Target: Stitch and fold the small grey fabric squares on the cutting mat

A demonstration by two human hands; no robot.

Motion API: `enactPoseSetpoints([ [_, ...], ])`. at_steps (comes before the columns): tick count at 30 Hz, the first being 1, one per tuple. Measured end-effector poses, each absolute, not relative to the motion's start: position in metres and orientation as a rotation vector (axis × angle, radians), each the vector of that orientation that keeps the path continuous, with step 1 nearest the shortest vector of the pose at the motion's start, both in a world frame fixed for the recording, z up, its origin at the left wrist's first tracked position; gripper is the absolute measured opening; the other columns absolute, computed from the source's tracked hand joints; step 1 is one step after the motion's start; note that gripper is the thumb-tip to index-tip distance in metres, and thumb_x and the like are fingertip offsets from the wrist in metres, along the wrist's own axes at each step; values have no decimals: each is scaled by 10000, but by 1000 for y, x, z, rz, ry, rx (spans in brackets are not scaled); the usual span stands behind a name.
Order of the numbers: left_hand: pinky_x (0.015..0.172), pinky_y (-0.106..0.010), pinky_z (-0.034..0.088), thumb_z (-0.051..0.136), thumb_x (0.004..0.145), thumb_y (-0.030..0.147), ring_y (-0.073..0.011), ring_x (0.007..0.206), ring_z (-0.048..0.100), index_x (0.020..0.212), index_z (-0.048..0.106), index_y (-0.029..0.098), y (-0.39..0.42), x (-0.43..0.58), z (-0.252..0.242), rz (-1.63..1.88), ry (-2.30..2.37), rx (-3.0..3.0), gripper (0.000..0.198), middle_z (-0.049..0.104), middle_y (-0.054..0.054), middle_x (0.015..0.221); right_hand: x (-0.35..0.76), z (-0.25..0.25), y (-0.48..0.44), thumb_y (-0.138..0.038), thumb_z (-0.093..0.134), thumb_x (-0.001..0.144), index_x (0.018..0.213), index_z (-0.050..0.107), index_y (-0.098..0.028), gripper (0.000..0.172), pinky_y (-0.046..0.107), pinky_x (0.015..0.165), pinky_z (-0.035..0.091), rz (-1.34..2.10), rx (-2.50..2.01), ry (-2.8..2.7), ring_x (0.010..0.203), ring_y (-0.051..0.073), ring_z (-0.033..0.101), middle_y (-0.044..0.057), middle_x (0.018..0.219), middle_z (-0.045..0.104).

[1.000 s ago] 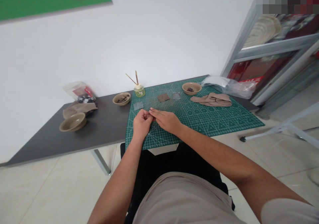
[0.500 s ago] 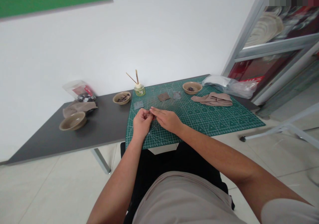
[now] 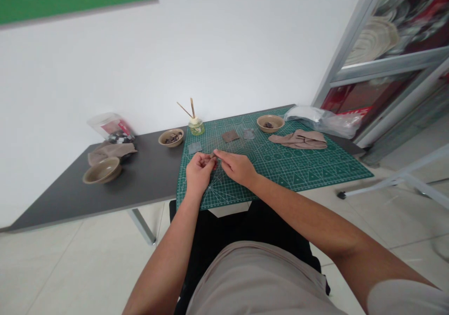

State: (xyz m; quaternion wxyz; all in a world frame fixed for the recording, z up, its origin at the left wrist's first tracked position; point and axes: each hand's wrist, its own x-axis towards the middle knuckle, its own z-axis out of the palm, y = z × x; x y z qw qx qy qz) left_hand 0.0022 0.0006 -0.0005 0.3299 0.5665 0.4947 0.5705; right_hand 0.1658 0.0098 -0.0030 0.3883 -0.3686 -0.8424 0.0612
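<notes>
Above the near part of the green cutting mat, my left hand is closed, its thumb and fingers pinching a small dark piece mostly hidden by the fingertips. My right hand meets it from the other side, its index finger stretched to the piece and the other fingers curled under. A bit of red shows between the hands, too small to name. Just beyond the fingers lie a grey square sheet, a brown square sheet and another grey sheet.
A bowl of small dark pieces and a reed diffuser stand behind my left hand. Farther left are a tan bowl, a cloth and a plastic bag. At right are another bowl, a brown cloth and clear plastic wrapping.
My right hand's fingers, laid flatter together over the left fingertips before, are now more curled, with the index finger extended. Both hands stay in nearly the same place.
</notes>
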Motion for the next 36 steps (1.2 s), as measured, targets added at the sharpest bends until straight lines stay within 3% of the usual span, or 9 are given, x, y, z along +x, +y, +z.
enactPoseSetpoints([
  [5,597,-251,474,688,785,306,-132,569,627,774,581,204,0,2,0,1463,1314,1498,148,659,30,609,165,-2,8,-121,432,942,1393,559,-196,474,339,1049,521,106,-879,-2207,1263,176,605,67,1418,589],
  [12,611,-250,486,726,749,325,-134,596,641,784,581,199,-1,3,1,1504,1280,1450,196,675,25,653,164,-4,10,-132,464,934,1396,549,-154,471,336,951,576,110,-995,-2197,1122,199,692,93,1316,669],
  [20,577,-232,441,644,768,230,-115,542,581,705,564,204,-3,1,4,1383,1530,1638,106,640,41,585,162,-6,12,-116,458,944,1360,594,-189,444,379,1105,484,1,-786,-2296,1316,182,560,77,1431,577],
  [26,619,-238,483,699,753,311,-126,605,626,794,638,188,-3,3,1,1491,1457,1538,143,677,14,662,164,-6,11,-134,423,964,1375,576,-134,438,342,1058,520,15,-815,-2246,1268,183,602,114,1420,581],
  [36,620,-247,498,705,769,337,-135,605,642,797,648,198,-4,3,1,1458,1505,1558,153,687,14,655,164,-4,10,-123,441,950,1371,584,-174,447,362,1070,514,54,-854,-2242,1269,188,602,94,1420,585],
])
